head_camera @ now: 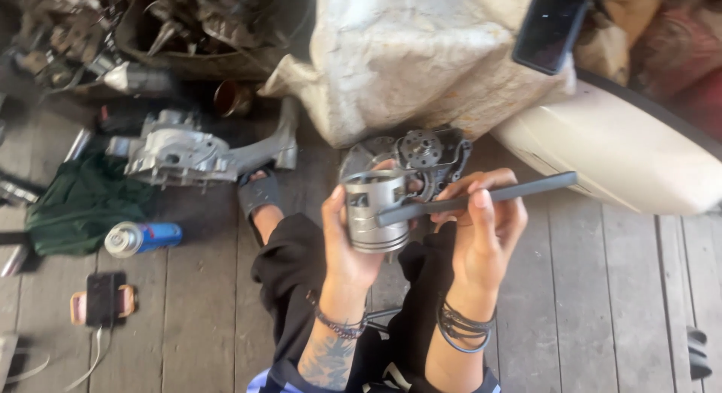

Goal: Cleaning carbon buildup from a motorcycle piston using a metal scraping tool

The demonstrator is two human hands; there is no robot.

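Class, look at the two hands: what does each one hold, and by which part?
The left hand wraps the metal piston around its side wall. The right hand pinches the dark rod near its middle, its tip at the piston.

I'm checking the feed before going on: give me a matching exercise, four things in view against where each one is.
Things:
1. piston
2. dark rod
3. spray can
4. phone

Places:
A. lying on the floorboards beside the green cloth
B. flat on the floor at lower left, cable attached
C. gripped in the left hand
D. pinched in the right hand, tip against the piston

Pairs: 1-C, 2-D, 3-A, 4-B
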